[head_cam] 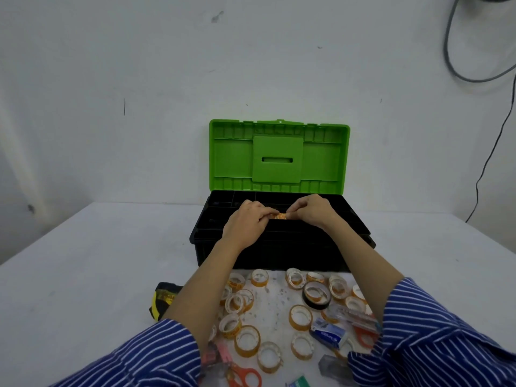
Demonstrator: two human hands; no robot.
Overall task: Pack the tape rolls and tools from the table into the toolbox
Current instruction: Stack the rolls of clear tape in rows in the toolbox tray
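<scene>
**Both hands pinch a tape roll over the open toolbox**

The left hand [245, 223] and right hand [312, 210] meet over the black tray of the toolbox [282, 247], fingers curled and pinched together on a small orange tape roll [280, 216] held between them. The roll sits just above the tray's middle compartments; which one it is over cannot be told.

At 12 o'clock from the grip the green lid [279, 156] stands open and upright against the wall. The box's black body rests on the white table [83, 261].

At 6 o'clock, just in front of the box, loose tape rolls [247, 340] lie scattered between the two striped sleeves [435, 331]. Among them, toward 5 o'clock, lies a wider black tape roll [317, 296], and nearer the person a small blue box [331, 333]. Orange-handled scissors [244, 377] lie at the bottom edge, near 6 o'clock. At 7 o'clock, beside the left forearm, sits a yellow-and-black tape measure [163, 300], partly hidden.
</scene>
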